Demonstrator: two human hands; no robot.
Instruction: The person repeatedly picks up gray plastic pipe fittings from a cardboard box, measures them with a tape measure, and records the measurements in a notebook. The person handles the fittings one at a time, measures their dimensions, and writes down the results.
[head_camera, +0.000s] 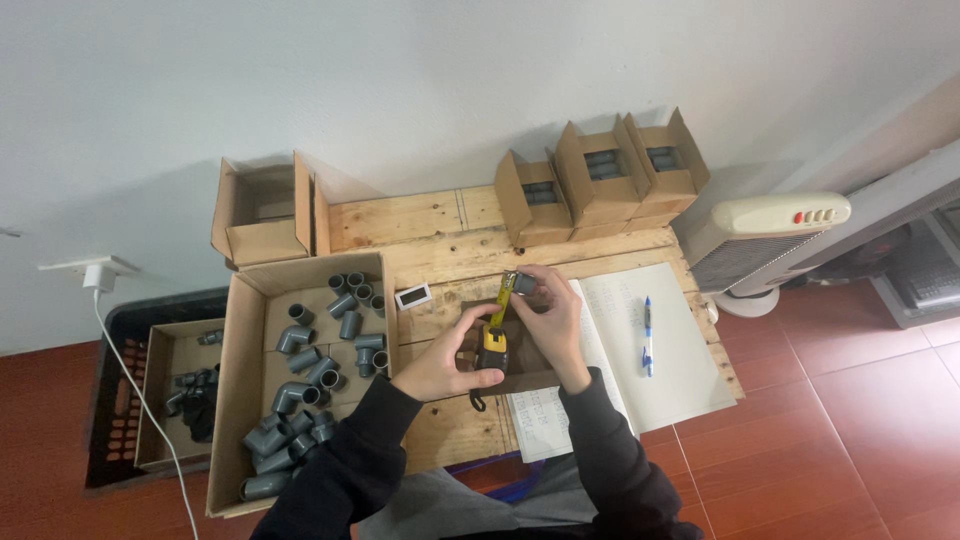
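Over the wooden desk (440, 235), center, both hands meet. Tape blade's markings too small to read; lower sleeves cut off by frame edge. Left hand (440, 365) fingers wrapped snug round yellow tape measure (494, 345), blade pulled up toward grey pipe fitting (524, 284). Right hand (553, 310) fingers pinch fitting, narrow. Open notebook (640, 345) w/ blue pen (648, 335) at right; cardboard box (250, 330) of grey fittings at left.

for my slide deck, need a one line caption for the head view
Seated at a wooden table, the left hand holds a yellow tape measure while the right hand holds a grey pipe fitting against its tape.
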